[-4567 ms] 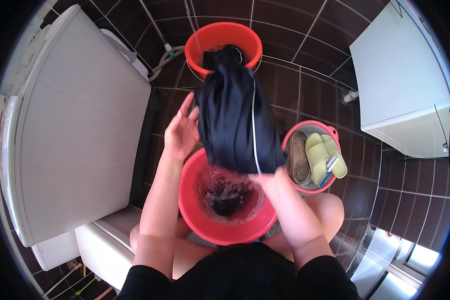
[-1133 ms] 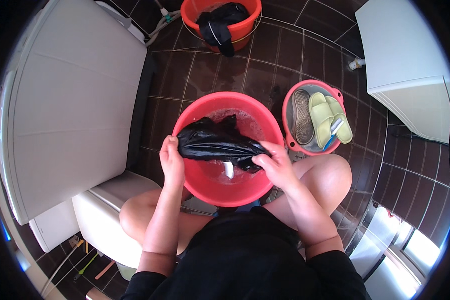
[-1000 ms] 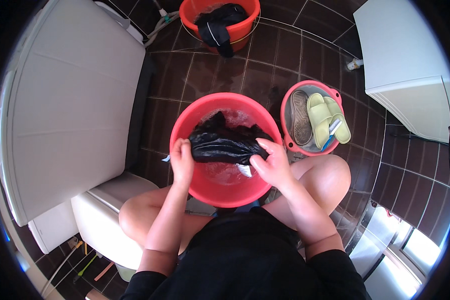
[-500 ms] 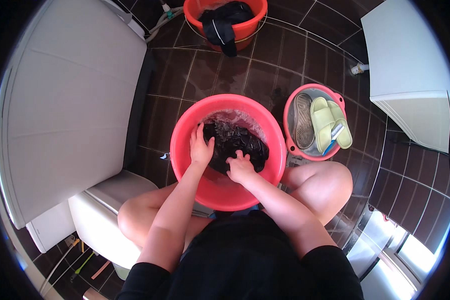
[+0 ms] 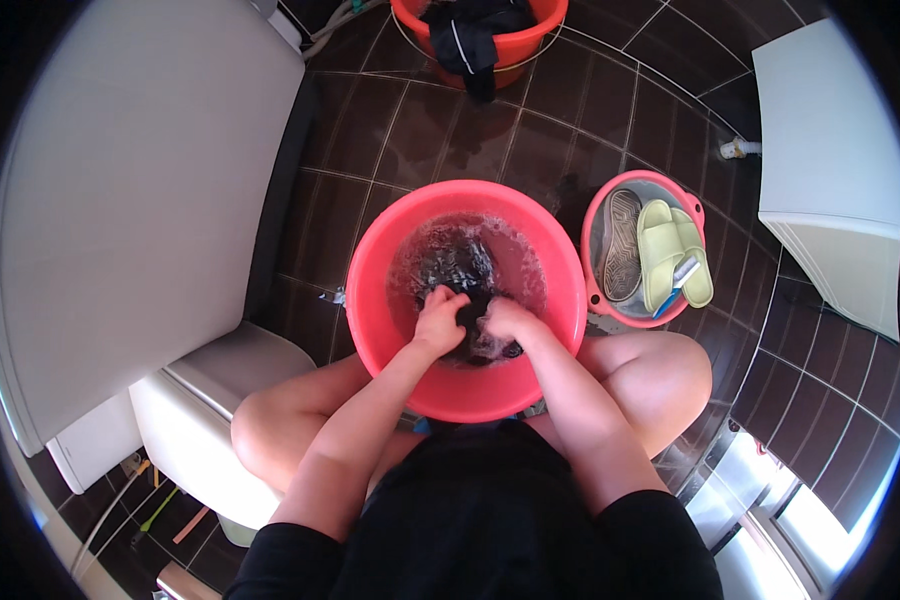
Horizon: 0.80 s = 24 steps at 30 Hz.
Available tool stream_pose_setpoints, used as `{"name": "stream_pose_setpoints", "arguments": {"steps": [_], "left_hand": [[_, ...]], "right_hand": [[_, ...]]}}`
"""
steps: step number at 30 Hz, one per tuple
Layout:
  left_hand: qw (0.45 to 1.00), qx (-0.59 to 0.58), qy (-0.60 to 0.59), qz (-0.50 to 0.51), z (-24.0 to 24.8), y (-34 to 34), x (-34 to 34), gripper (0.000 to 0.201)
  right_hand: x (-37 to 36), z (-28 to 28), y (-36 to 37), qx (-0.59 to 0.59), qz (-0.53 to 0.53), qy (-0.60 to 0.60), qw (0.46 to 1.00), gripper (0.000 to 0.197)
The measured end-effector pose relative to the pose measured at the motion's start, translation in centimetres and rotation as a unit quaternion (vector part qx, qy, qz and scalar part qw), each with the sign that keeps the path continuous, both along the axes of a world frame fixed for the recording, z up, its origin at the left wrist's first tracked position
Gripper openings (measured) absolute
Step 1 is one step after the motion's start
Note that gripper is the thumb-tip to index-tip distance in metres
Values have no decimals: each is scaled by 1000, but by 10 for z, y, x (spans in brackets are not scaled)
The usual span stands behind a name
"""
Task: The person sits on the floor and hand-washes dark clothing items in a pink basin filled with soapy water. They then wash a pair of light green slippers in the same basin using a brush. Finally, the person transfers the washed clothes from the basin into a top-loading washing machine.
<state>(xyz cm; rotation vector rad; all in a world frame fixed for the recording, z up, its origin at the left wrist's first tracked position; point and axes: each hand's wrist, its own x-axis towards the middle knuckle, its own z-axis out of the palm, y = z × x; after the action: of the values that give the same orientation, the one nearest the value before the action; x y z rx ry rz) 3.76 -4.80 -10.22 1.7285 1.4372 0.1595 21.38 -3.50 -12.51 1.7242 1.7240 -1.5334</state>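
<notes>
A wide pink basin (image 5: 372, 350) stands between my knees, with soapy water in it. Dark wet cloth (image 5: 458, 262), apparently a black garment, lies bunched and mostly under the water, white suds over it. My left hand (image 5: 440, 322) is curled around the cloth's near part, left of the middle. Close beside it, my right hand (image 5: 508, 320) is closed on the same cloth, its fingertips partly hidden by water and foam. A fold of the cloth lies between the two hands. The garment's exact kind does not show.
Right of the basin, a smaller pink tub (image 5: 592, 240) holds pale green slippers (image 5: 660, 245), a dark shoe sole (image 5: 622, 245) and a blue-and-white brush (image 5: 678, 280). An orange bucket (image 5: 530, 48) with dark clothes (image 5: 467, 45) stands farther off. White appliances (image 5: 150, 200) line the left.
My hands have come closer together and nearer to me, drawing the cloth in. My left hand, spread on the cloth before, is now curled. The cloth has sunk and bunched smaller.
</notes>
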Motion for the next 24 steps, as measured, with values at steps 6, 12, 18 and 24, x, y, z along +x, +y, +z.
{"name": "stream_pose_setpoints", "arguments": {"steps": [6, 12, 18, 24], "left_hand": [[983, -126, -3, -136, 32, -25, 32, 43], [975, -62, -51, 209, -12, -18, 7, 19], [944, -150, -11, 294, -47, 3, 1, 57], [825, -342, -161, 421, 16, 28, 1, 42]], "right_hand": [[14, -15, 19, 166, -235, 65, 955, 31], [3, -19, 4, 90, -157, 3, 983, 43], [-2, -11, -10, 183, -125, 111, 969, 30], [-10, 47, -19, 216, -165, 180, 945, 39]]}}
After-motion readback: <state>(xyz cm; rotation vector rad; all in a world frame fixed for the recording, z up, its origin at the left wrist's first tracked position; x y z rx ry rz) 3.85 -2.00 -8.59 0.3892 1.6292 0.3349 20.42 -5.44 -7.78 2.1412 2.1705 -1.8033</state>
